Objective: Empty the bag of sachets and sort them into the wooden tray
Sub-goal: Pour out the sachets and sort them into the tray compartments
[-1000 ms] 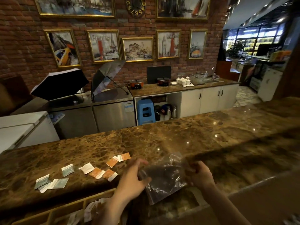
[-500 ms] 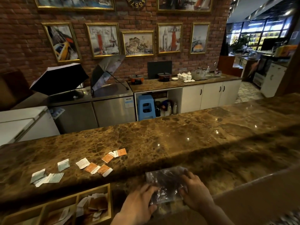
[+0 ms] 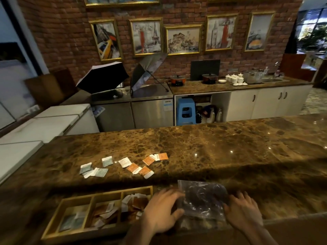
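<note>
Head view, left hand (image 3: pixel 161 212) and right hand (image 3: pixel 243 208) flat, grip apart, pressing clear bag (image 3: pixel 201 198)

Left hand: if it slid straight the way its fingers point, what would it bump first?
The left hand points up and rightward, fingertips already at the clear plastic bag lying flat on the marble counter. It would probably push into that bag first.

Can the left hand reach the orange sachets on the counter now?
Probably yes. The left hand rests on the plastic bag; only bare counter lies between it and the orange sachets.
</note>
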A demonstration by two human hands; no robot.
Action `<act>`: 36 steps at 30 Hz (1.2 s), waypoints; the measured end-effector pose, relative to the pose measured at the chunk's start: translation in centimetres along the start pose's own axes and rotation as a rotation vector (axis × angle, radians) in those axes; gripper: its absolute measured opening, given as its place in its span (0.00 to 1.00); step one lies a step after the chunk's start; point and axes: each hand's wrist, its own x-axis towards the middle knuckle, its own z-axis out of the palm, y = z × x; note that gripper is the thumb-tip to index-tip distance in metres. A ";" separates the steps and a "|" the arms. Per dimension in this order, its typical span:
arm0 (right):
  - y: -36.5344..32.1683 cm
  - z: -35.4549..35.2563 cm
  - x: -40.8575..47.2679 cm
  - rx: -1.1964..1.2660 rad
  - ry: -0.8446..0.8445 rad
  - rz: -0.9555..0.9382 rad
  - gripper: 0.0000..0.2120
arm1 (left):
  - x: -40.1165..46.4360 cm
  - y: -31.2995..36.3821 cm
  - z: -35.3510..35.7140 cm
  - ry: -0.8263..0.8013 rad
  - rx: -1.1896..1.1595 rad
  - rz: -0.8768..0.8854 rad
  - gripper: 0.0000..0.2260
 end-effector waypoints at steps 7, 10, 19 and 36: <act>-4.8 -2.0 -0.5 -0.018 0.048 0.055 0.22 | -3.3 -5.2 -3.0 0.262 -0.160 -0.063 0.18; -8.6 -3.3 -0.5 0.028 0.059 -0.052 0.22 | -5.0 -8.5 -4.9 0.308 -0.184 -0.203 0.19; -21.6 -2.6 -3.0 0.200 -0.007 -0.498 0.21 | -10.7 -16.3 -7.8 0.157 0.038 -0.328 0.12; -27.0 -0.5 -4.2 0.136 -0.159 -0.580 0.12 | -9.9 -18.6 -7.1 0.142 0.147 0.001 0.07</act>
